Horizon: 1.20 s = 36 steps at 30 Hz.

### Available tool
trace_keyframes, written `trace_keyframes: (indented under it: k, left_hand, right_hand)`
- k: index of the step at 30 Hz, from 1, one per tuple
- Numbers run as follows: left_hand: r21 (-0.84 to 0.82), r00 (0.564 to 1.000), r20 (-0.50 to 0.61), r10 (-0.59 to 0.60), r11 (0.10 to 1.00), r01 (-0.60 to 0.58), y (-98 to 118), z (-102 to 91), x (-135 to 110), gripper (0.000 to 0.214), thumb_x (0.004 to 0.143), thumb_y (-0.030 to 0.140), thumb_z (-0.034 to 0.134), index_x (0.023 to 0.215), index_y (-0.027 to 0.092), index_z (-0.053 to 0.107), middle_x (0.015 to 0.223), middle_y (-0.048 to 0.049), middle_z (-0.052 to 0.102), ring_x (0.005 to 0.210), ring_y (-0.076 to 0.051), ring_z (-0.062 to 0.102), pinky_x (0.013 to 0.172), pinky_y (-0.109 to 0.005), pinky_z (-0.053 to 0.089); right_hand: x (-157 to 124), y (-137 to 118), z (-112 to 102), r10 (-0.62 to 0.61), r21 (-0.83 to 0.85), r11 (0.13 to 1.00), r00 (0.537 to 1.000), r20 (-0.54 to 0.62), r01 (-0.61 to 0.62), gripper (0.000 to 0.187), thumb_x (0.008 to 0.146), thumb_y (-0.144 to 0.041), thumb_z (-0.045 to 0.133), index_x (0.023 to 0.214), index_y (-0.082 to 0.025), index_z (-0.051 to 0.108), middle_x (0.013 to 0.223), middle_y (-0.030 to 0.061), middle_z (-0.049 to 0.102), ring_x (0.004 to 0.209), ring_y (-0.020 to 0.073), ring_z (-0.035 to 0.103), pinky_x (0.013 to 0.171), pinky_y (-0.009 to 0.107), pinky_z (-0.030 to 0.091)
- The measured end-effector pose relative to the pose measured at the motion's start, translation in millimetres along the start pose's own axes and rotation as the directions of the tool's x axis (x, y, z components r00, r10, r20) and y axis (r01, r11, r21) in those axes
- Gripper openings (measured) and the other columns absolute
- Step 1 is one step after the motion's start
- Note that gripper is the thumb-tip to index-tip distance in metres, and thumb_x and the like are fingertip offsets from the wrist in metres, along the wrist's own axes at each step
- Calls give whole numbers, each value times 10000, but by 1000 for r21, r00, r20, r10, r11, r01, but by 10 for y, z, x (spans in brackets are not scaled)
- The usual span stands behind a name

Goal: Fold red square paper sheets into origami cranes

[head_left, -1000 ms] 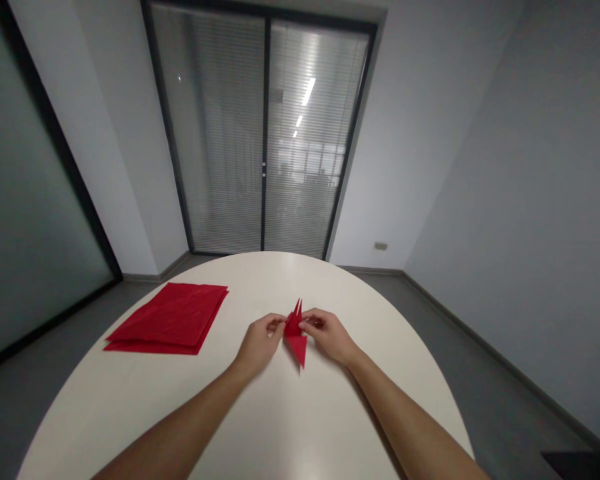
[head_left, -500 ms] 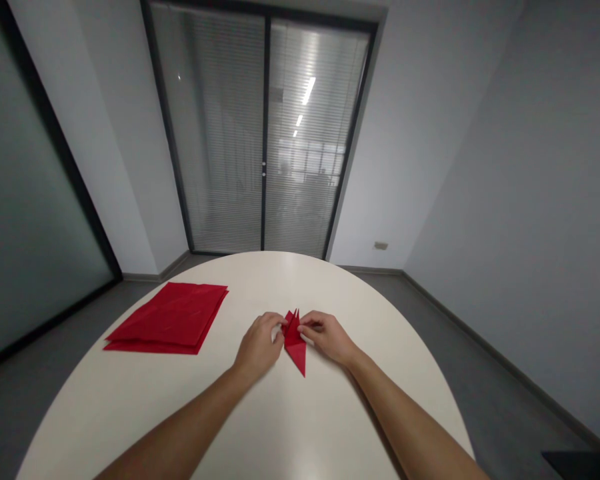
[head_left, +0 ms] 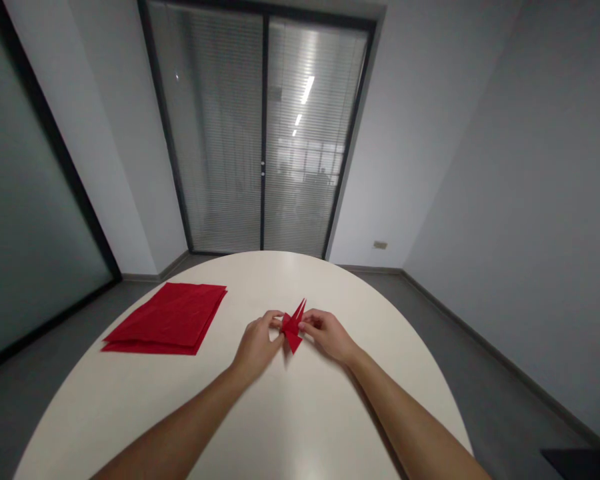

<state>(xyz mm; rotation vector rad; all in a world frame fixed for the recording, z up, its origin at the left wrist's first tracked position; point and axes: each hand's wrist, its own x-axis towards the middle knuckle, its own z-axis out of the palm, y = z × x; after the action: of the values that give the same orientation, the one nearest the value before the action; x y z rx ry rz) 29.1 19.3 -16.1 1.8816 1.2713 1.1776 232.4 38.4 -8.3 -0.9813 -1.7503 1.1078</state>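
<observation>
Between my two hands is a small piece of folded red paper (head_left: pixel 292 325), an origami shape with two thin points rising away from me and a wider triangular flap toward me. My left hand (head_left: pixel 260 341) pinches its left side with thumb and fingers. My right hand (head_left: pixel 328 333) pinches the right side near the base of the thin points. The fingertips cover parts of both edges. A shadow falls on the table just under the paper.
A stack of red paper sheets (head_left: pixel 167 319) lies to the left on the round white table (head_left: pixel 260 427). Beyond the table stand a glazed partition with blinds (head_left: pixel 220 133) and a wall socket (head_left: pixel 380 245). A dark object (head_left: pixel 575 463) shows at lower right.
The folded paper has tilted between my fingers: its thin points now reach farther up and right, and the lower flap looks shorter. Both hands stay almost in place.
</observation>
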Motion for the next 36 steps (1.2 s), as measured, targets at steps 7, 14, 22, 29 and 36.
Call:
trace_keyframes:
  k: [7, 14, 22, 29, 36]
  left_hand:
    - [-302, 990, -63, -129, 948, 104, -44, 41, 65, 269, 760, 309, 694, 984, 188, 609, 803, -39, 740, 794, -210, 700, 773, -319, 494]
    - [-502, 970, -53, -238, 846, 180, 98, 33, 93, 402, 635, 419, 801, 887, 176, 603, 783, -64, 743, 769, -219, 703, 740, -315, 502]
    - [-403, 967, -66, -247, 893, 200, 103, 48, 56, 392, 694, 411, 741, 960, 182, 568, 743, -43, 739, 701, -196, 673, 684, -288, 466]
    - [-470, 951, -3, -310, 840, 272, 145, 55, 46, 455, 653, 444, 743, 934, 221, 463, 675, -5, 713, 548, -154, 590, 514, -224, 340]
    - [-459, 955, -13, -296, 850, 258, 157, 40, 41, 413, 634, 436, 754, 834, 218, 465, 625, 18, 671, 536, -136, 561, 516, -212, 346]
  right_hand:
    - [-52, -74, 7, -7, -43, 999, 1000, -9, 7, 294, 931, -410, 580, 1088, -179, 673, 992, 72, 729, 931, 211, 657, 884, 352, 467]
    - [-81, -119, 67, 46, 100, 994, 999, -10, -44, 630, 781, -371, 767, 1317, -209, 479, 890, 25, 720, 838, 188, 661, 803, 339, 463]
    - [-24, -132, 105, 78, 200, 978, 993, -92, -58, 653, 726, -371, 796, 1264, -228, 454, 690, -57, 635, 643, 145, 582, 643, 277, 409]
    - [-11, -158, 115, 134, 217, 969, 990, -54, -119, 651, 685, -344, 806, 1233, -205, 482, 667, -60, 633, 577, 120, 530, 600, 255, 371]
    - [-23, -191, 156, 111, 211, 972, 993, -31, -102, 770, 707, -371, 809, 1357, -207, 431, 631, -84, 585, 547, 112, 497, 558, 247, 338]
